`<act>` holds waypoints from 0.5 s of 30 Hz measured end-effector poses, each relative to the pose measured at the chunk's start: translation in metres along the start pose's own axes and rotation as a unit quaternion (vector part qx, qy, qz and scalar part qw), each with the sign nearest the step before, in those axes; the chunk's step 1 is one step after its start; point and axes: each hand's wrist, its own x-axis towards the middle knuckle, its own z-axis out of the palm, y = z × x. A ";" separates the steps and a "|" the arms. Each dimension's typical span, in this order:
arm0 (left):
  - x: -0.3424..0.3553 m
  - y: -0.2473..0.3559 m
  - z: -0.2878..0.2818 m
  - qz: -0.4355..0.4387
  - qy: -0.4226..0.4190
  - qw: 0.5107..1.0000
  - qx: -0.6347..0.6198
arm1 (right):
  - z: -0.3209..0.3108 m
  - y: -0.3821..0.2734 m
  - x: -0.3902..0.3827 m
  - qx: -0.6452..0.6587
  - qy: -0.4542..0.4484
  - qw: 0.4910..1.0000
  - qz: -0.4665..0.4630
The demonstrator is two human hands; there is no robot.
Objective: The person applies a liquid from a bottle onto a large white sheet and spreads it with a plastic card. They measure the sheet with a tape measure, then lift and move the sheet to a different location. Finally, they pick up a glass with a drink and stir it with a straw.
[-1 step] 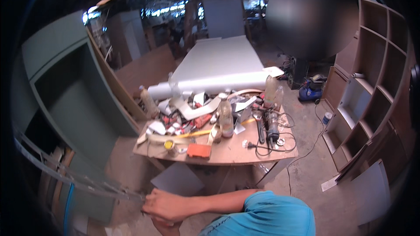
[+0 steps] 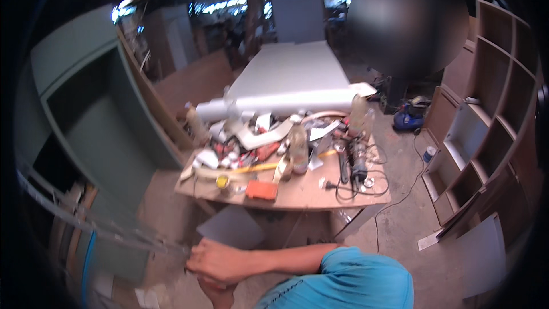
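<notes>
My right hand (image 2: 216, 261) reaches across from the right, its arm in a blue sleeve (image 2: 354, 280). The fingers are closed round the near end of a long, thin, pale strip (image 2: 114, 230), blurred and glossy, which runs to the left rim. What the strip is made of I cannot tell. Directly under the right hand, part of my left hand (image 2: 218, 295) shows; its fingers are hidden. Both hands are in front of the workbench (image 2: 309, 199), apart from it.
On the workbench lie an orange box (image 2: 261, 190), a yellow-lidded jar (image 2: 222, 182), a plastic bottle (image 2: 298, 151), a corded power tool (image 2: 358, 163) and many scraps. A green-grey cabinet (image 2: 86, 57) stands left, a shelf unit (image 2: 496, 80) right. A cable (image 2: 409, 191) crosses the floor.
The view has shifted slightly, so the bench and cabinets sit a little farther right and higher. Both hands and the strip keep nearly the same place and grip.
</notes>
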 end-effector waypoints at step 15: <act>-0.152 0.049 -0.096 0.004 0.100 0.993 -0.062 | 0.045 -0.148 0.006 0.002 -0.113 0.993 -0.028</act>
